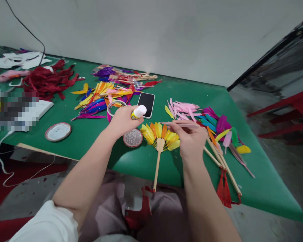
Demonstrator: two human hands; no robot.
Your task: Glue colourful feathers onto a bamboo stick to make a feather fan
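Note:
My left hand [122,121] is closed around a small bottle, seemingly glue, with a white cap [141,110] and a yellow label. Between the fingers of my right hand [194,141] is a slim pair of tweezers [183,125], its tips pointing left. Below and between both hands lies a fan [160,145] with yellow and orange feathers spread around a wooden head. Its handle reaches the table's front edge, where a red tassel hangs. A round lid-like dish of speckled grey material [133,137] sits just under my left hand.
On the green table [96,148] are a phone [146,105], pink feathers [183,109], mixed feathers [218,122] and wooden handles with red tassels [224,188]. Farther left are colourful feather bundles [101,95], a white round lid [58,131], dark red fabric strips [47,80] and white masks [22,60].

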